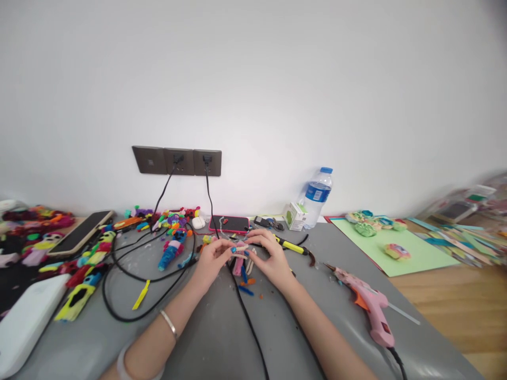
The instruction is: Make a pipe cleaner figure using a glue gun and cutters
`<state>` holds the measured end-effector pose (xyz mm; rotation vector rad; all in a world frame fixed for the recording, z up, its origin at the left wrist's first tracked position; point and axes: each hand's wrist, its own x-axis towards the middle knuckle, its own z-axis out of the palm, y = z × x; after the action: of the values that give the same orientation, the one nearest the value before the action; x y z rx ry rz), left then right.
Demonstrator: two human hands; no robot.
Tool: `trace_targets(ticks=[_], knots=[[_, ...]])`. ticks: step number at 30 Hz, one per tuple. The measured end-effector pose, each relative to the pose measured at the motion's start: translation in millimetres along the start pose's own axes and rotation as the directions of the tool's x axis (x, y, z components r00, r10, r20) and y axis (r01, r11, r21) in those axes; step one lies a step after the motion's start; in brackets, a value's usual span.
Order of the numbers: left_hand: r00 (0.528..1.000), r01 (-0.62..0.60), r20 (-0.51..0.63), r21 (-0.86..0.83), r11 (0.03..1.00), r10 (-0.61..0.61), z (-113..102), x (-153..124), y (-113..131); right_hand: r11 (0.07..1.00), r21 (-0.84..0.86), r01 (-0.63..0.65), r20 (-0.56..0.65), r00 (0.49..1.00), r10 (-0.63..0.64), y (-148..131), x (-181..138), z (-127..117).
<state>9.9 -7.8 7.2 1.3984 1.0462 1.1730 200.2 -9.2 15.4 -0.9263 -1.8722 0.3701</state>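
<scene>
Near the middle of the grey table, my left hand (213, 263) and my right hand (274, 259) meet over a short, pale, fuzzy pipe cleaner piece (240, 248). Both pinch it between thumb and fingertips, one at each end. Just below lie a pink fuzzy piece (238, 266), more pale fuzzy strips (250, 265), and small blue (246, 291) and orange (249, 282) bits. Part of this pile is hidden by my fingers. Beyond my right hand rests a yellow-and-black handled tool (291, 245).
A pink glue gun (374, 309) lies at right, beside green paper (422, 253) with crumpled pieces. Black cables (119, 316) loop at left and run between my arms. Colourful fuzzy dolls (75, 302), a phone (229, 225) and a water bottle (318, 198) stand around.
</scene>
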Motion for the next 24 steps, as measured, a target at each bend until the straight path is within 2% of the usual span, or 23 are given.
trace_targets(ticks=[14,24], knots=[[0.991,-0.023,0.135,0.037,0.999,0.018,1.9,-2.5,4.4,0.999,-0.008,0.037,-0.042,0.998,-0.037,1.9,-0.4,-0.3],[0.985,-0.054,0.166,0.069,0.996,0.042,3.0,-4.9,7.3,0.998,-0.004,0.062,0.004,0.998,-0.062,4.0,-2.0,0.5]])
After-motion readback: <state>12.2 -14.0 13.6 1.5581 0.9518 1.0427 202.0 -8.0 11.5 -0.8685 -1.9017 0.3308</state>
